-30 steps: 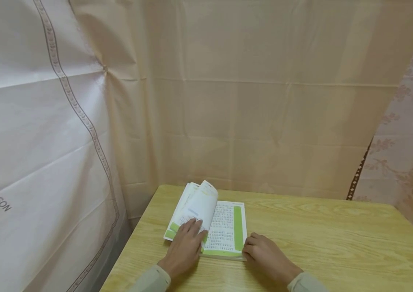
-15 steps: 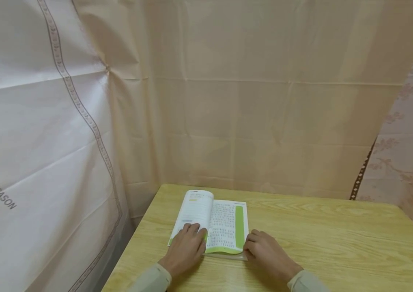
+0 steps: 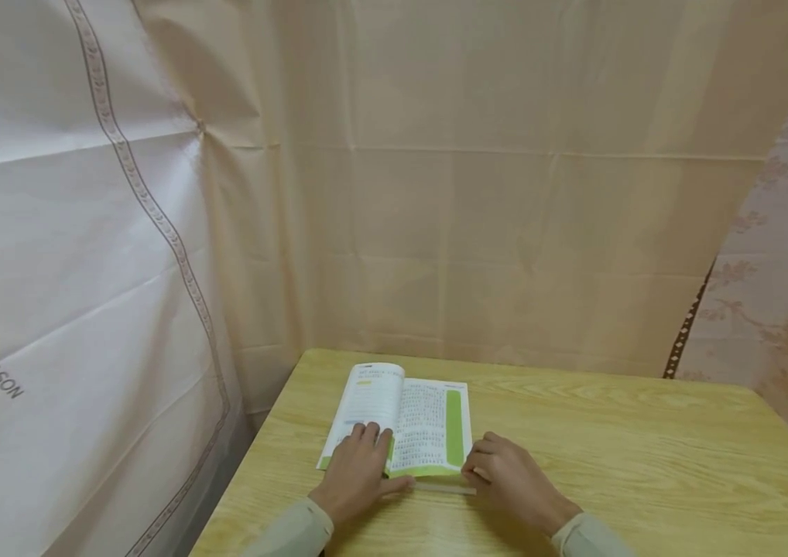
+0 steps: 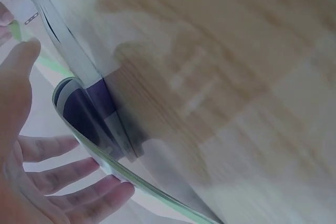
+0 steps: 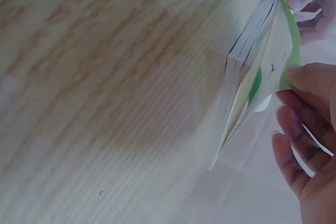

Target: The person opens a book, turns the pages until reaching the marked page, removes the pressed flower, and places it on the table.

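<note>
An open book (image 3: pixel 429 425) with green-bordered pages lies on the wooden table. My left hand (image 3: pixel 358 468) rests with extended fingers on the lower part of its left page (image 3: pixel 369 394), thumb out near the bottom edge. In the left wrist view those fingers (image 4: pixel 79 177) lie against the curved-over pages beside the thick page block. My right hand (image 3: pixel 512 473) holds the lower right corner. The right wrist view shows its thumb and index finger pinching a page (image 5: pixel 279 61) that bows up from the page block (image 5: pixel 236 66) beneath.
The wooden table (image 3: pixel 596 441) extends to the right of the book. Behind it hangs a beige sheet (image 3: pixel 491 232). A white printed sheet (image 3: pixel 87 309) hangs at the left, and a floral one (image 3: pixel 777 309) at the right.
The raised left-hand pages have come down flatter under my left hand. My left thumb has spread to the right. The lower right page corner has lifted with my right hand, baring the block's edge.
</note>
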The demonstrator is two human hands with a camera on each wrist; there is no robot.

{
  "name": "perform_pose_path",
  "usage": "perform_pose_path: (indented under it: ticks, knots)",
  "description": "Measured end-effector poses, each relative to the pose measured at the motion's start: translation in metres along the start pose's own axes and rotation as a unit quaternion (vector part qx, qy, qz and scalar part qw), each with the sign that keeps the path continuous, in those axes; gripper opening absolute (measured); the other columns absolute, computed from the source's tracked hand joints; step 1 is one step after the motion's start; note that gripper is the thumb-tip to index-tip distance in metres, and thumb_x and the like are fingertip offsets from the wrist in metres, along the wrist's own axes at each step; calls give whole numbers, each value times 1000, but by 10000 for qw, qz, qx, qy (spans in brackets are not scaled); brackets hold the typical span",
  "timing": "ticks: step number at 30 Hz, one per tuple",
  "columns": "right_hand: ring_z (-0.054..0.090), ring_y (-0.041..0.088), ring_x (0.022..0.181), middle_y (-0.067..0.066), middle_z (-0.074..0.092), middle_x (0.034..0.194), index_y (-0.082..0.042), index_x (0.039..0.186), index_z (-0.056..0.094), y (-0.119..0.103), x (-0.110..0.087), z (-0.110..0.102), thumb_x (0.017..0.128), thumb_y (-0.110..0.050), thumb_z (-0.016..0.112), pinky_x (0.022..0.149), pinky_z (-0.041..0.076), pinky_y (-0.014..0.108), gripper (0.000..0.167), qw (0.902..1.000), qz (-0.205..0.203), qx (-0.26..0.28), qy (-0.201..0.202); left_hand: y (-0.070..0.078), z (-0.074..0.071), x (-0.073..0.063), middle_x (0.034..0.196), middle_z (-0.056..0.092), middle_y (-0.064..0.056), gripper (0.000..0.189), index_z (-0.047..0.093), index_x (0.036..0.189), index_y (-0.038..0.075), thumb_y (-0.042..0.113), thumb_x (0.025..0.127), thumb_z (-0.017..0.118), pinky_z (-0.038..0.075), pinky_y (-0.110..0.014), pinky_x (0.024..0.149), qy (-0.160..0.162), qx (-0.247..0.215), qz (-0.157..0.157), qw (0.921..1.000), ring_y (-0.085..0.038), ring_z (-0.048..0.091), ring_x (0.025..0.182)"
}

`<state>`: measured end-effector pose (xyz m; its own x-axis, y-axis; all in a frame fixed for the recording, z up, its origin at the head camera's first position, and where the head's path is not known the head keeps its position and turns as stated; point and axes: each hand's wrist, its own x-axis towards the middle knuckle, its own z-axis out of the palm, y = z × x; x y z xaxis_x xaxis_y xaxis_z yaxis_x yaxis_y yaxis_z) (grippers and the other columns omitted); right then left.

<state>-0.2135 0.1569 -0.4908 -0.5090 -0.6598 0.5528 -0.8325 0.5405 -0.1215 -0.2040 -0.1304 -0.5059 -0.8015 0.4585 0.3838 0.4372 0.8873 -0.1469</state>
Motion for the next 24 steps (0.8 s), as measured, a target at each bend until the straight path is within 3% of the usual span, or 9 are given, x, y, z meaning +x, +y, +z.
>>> perform_pose_path:
  ticks: [4,7,13,16,19,22,24]
  knots:
    - [55,4,80,-11,70,88,-17,84,77,-1,4,-1,74,-6,91,68,50,16,20,9989,-246,-132,378,2,-3,2,95,58,-7,88,67,115,4,85,82,55,51,-31,60,-60,12,-60,10000,-23,53,82]
    - [56,6,83,-11,69,92,-17,87,77,-2,8,-2,71,-5,92,72,50,16,25,9967,-405,-112,701,3,-5,2,93,57,-7,81,68,113,4,80,85,58,49,-30,57,-28,44,-31,10000,-22,52,79]
    - [59,9,96,-6,67,110,-14,107,75,-4,12,-8,73,-7,92,80,52,20,38,9946,-58,-74,1034,1,-9,2,94,62,-8,48,68,108,4,50,96,65,52,-31,61,143,-169,-76,9997,-22,57,79]
    - [61,10,98,-6,65,112,-13,111,74,-4,10,-7,75,-13,92,80,55,24,40,9963,185,-237,809,0,-9,1,98,66,-10,49,61,124,-3,38,97,66,54,-36,68,157,-419,-338,9984,-24,61,85]
    - [61,11,96,-6,66,108,-14,107,76,-3,6,-4,77,-20,92,79,57,28,35,9980,460,-363,238,-1,-8,1,108,67,-14,77,35,152,-5,32,95,71,55,-37,70,316,-800,-610,9944,-26,63,89]
    - [61,12,96,-5,67,107,-13,103,77,-2,0,0,82,-22,88,81,57,32,26,9947,839,-320,-499,-2,-6,0,130,58,-22,104,10,164,7,27,89,79,53,-32,62,684,-1092,-704,9892,-24,62,86]
    - [60,13,96,-6,68,105,-14,102,78,-2,-5,3,85,-22,84,82,56,33,20,9910,1009,-214,-851,-3,-4,-1,148,42,-29,111,8,165,15,22,84,83,48,-27,55,975,-1112,-667,9868,-24,60,81]
